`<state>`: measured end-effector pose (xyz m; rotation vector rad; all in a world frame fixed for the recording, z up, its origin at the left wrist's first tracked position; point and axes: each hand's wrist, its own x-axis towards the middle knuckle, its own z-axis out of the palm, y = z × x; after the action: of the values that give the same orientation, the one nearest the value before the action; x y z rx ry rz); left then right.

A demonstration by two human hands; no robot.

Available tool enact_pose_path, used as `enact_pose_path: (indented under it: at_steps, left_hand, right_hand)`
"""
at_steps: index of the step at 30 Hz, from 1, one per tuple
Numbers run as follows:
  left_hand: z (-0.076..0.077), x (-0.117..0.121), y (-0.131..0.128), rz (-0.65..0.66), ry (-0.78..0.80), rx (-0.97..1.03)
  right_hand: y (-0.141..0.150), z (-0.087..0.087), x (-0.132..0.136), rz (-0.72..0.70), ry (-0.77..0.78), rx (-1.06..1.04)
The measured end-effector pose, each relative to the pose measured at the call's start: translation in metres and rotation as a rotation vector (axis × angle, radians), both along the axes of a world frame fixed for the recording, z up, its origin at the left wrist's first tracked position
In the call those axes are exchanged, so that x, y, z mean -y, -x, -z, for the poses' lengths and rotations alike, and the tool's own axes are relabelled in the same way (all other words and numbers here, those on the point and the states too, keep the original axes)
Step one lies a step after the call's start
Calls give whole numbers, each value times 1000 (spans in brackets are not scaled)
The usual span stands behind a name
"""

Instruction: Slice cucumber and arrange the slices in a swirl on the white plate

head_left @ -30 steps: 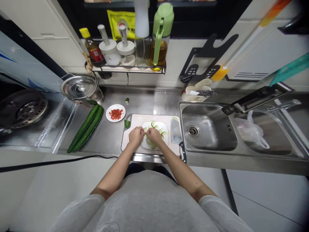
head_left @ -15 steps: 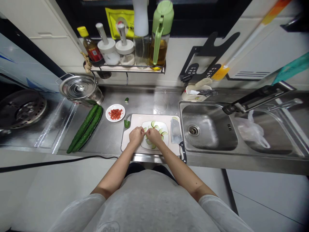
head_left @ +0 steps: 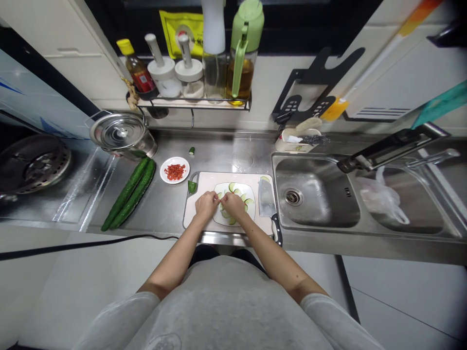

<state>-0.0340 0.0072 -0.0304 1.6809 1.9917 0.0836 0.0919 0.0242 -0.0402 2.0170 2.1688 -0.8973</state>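
White and squarish, a plate [head_left: 245, 188] lies on the pale cutting board [head_left: 207, 180] in my head view, with thin green-rimmed cucumber slices [head_left: 248, 201] spread over it. Over its left part I have both hands close together, and they hide some of the slices and the plate's near-left edge. My left hand [head_left: 206, 204] has thumb and fingertips pressed together; so does my right hand [head_left: 233, 204], tips nearly meeting the left's. Something small may sit between them, but I cannot tell what. The plastic bag [head_left: 383, 197] in the far basin is crumpled and translucent, its contents unreadable, and the picture's top edge cuts off the pump bottle. The knife [head_left: 266, 197] has a smooth broad blade flat on the board and a dark, dotted handle reaching past its near right corner. Two whole cucumbers [head_left: 131, 192] look bumpy and glossy; chopped red pieces [head_left: 175, 171] fill the middle of a round dish [head_left: 163, 165]. For moving, I have brushed steel counter [head_left: 164, 209] between cucumbers and board, while the sink's [head_left: 317, 194] rim runs just beside the board's right edge.
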Motion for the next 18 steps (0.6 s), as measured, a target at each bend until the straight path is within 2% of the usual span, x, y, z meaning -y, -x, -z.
enact_pose_path:
  at_steps: [13,18]
  left_hand:
    - [-11,-3,7,-70,-25,34]
    - [-17,-2,11,-117,-49,80]
  right_hand:
    - [-16,-14,-3,65,8,-89]
    - [-29,-21,-6,191,-71,-173]
